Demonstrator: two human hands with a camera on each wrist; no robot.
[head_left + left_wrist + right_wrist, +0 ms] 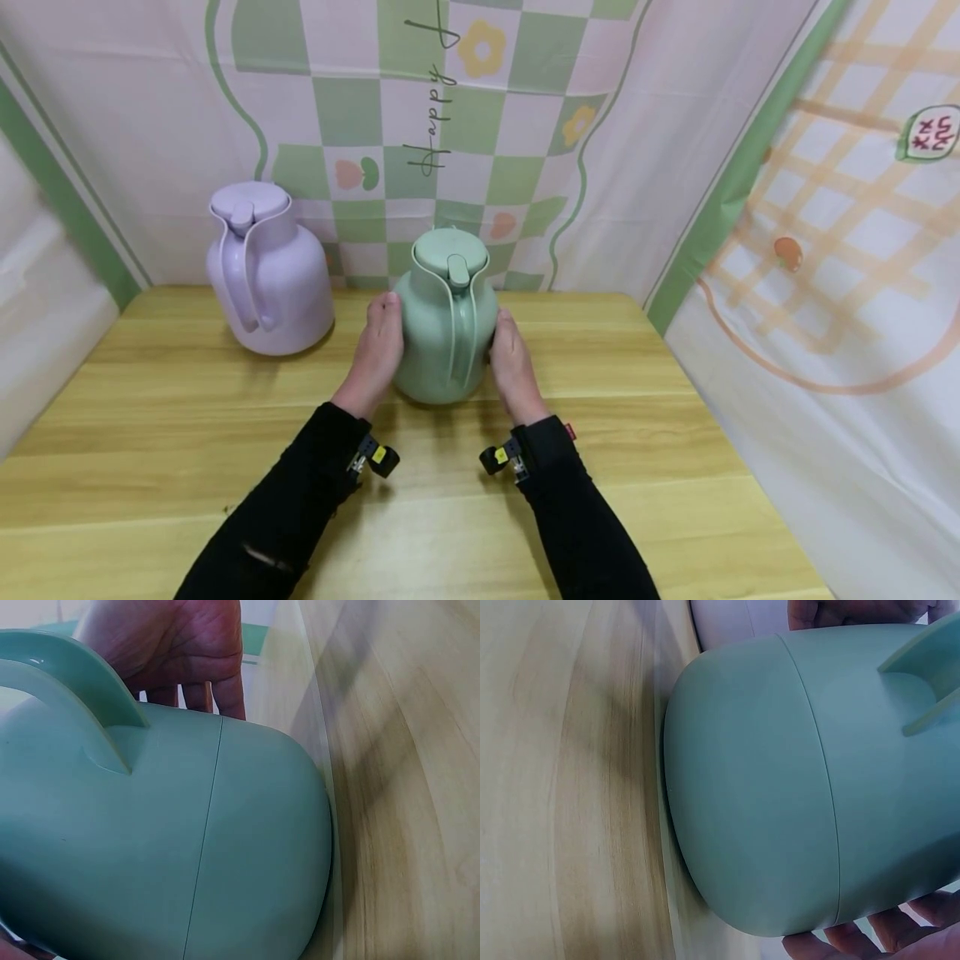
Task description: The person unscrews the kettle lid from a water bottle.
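A green thermos jug stands upright at the middle of the table, its lid on top and its handle facing me. My left hand grips the jug's left side, and my right hand holds its right side. In the right wrist view, the right hand's fingers bend around the lower body of the jug. The left wrist view shows the jug's base close over the table, with part of my left hand cut off at the corner. A lilac thermos jug stands to the left, untouched.
The wooden table reaches back to a hanging cloth with green checks and flowers. More cloth hangs along the right side. Small cameras are strapped at both black sleeves.
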